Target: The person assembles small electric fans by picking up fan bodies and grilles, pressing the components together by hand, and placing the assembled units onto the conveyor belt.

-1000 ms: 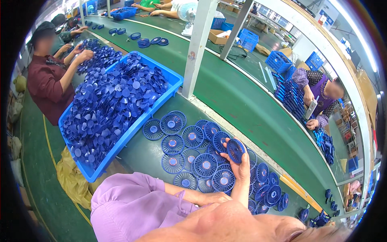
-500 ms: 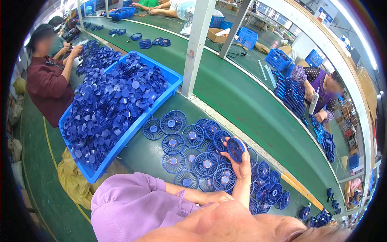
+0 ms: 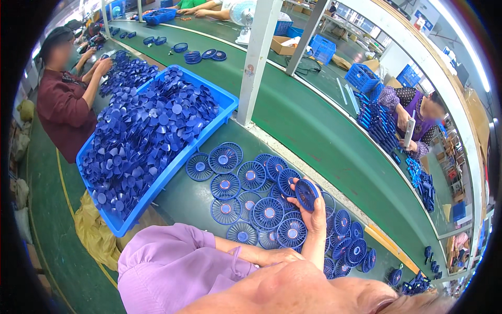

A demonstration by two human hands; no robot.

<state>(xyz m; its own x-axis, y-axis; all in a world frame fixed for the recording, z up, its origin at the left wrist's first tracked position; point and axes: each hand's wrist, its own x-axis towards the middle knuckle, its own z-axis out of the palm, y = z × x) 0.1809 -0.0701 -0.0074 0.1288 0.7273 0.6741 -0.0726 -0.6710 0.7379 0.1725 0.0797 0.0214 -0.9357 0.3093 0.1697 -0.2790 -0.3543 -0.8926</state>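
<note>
My right hand (image 3: 315, 222) is raised over the table, its fingers and thumb closed on the rim of a round dark blue fan grille (image 3: 306, 194), which stands tilted. Beneath and around it, several more blue fan grilles (image 3: 267, 212) lie spread and overlapping on the green table, many with a pale or reddish centre. My left forearm reaches across from the lower left out of a lilac sleeve. Close to my right wrist is my left hand (image 3: 282, 256); its fingers are hidden, so I cannot tell what they hold.
A large blue tray (image 3: 172, 186) heaped with small blue fan blades (image 3: 151, 133) stands to the left. A white post (image 3: 256, 68) rises beside the green conveyor belt (image 3: 314, 138). One co-worker (image 3: 63, 99) sits at far left; another (image 3: 413, 112) works across the belt among blue parts.
Grilles on the far part of the belt have shifted slightly right, and one more shows there. Both co-workers' hands have moved a little. My hands and the held fan grille stay nearly still.
</note>
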